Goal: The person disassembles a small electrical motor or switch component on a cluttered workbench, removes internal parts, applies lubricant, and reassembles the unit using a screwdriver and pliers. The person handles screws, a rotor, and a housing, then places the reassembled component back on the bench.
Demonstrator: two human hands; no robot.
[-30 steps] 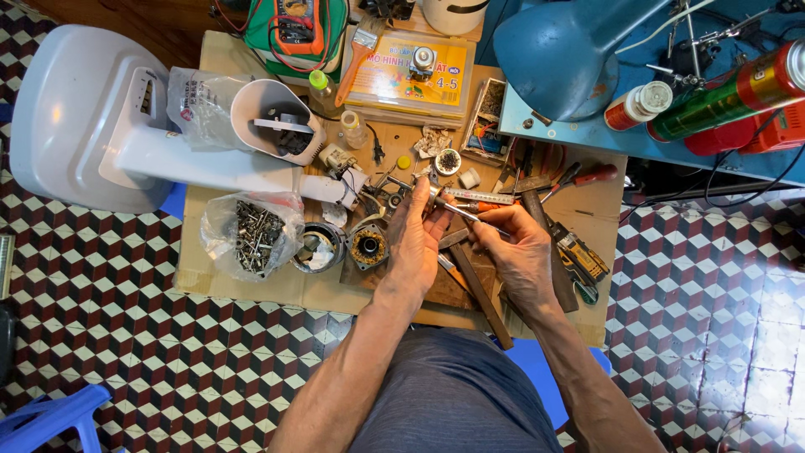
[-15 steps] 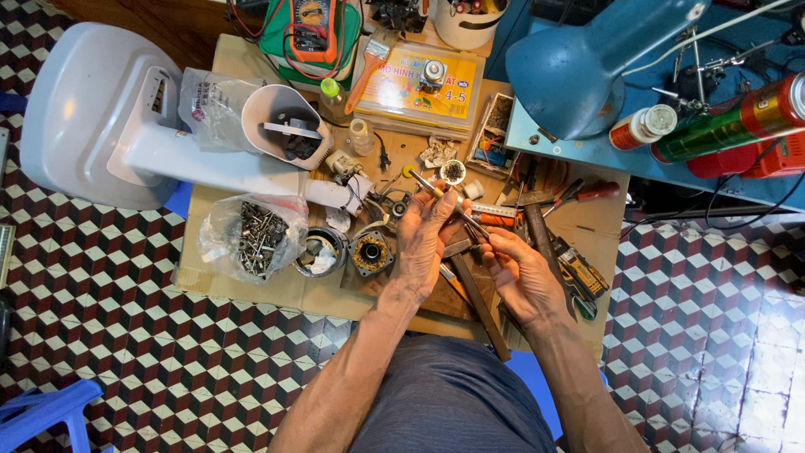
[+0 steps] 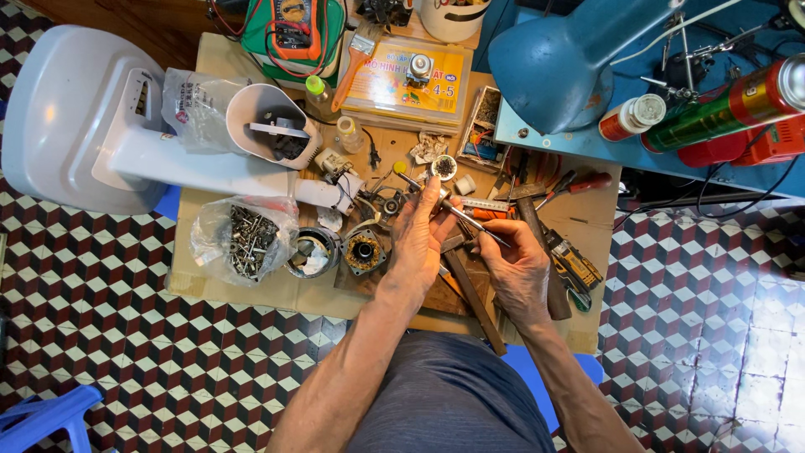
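Checkered tiles in dark red, black and white cover the floor, and a low wooden worktable crowded with parts stands on it. We look straight down at our two bare hands over the middle of this table.

Our right hand grips a thin grey metal rod-shaped tool, fingers curled closed around its near end. Its long axis runs diagonally, pointing up and to the left, away from us. Its far tip lies near a small round white cup of dark bits. Whether the tip touches anything, we cannot tell.

Our left hand lies across the middle of the rod, fingers loosely bent and close together, thumb beside the shaft. It seems to pinch the rod or a small part on it, but the contact is hidden.

Just left of that hand sits a round copper-wound motor part. Farther left lie a metal tin of scraps and a clear plastic bag of screws. A blue desk lamp shade hangs over the table's far right.
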